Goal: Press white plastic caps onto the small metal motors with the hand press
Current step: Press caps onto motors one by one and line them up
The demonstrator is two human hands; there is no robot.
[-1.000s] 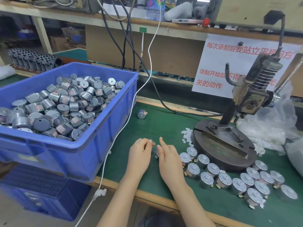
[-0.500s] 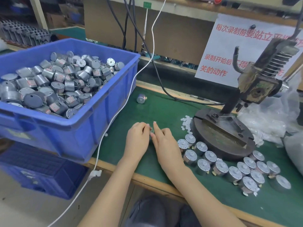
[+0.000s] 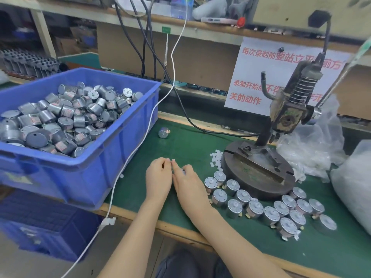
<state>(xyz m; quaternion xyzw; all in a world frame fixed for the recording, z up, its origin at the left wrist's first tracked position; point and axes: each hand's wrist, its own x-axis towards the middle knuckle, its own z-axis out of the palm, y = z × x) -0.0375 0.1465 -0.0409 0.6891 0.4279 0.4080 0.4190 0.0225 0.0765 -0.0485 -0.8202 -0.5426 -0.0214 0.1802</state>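
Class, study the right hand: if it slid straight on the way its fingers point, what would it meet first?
Probably the left hand, whose fingertips sit right beside the right hand's index tip. Past those, the line crosses bare green mat towards the lone motor; depth is uncertain.

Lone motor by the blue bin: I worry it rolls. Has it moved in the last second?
No. The lone motor sits at the same spot beside the blue bin.
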